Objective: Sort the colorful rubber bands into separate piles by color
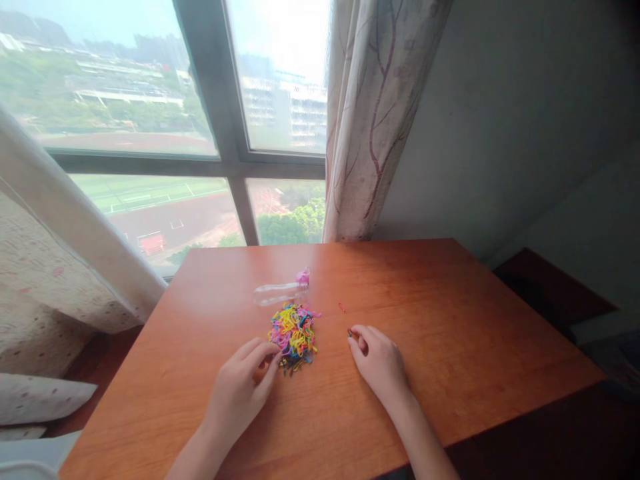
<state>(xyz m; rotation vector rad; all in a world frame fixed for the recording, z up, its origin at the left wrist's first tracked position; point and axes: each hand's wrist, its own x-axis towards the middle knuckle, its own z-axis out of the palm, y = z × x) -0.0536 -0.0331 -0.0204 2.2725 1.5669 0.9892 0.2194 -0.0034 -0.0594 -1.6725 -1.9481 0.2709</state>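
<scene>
A heap of small coloured rubber bands [294, 333] lies in the middle of the wooden table [450, 320]. My left hand [240, 393] rests on the table at the heap's lower left edge, its fingertips pinched on bands there. My right hand [377, 360] lies to the right of the heap, thumb and forefinger pinched on a tiny dark band. Behind the heap lies a clear plastic bottle [277, 293] on its side, with a pink cap [303, 275]. A single red band [342, 307] lies alone on the wood.
A window [210, 133] rises behind the table, with a patterned curtain [375, 113] at its right and another curtain [50, 267] at the left. A dark wooden piece of furniture [550, 287] stands beyond the table's right edge.
</scene>
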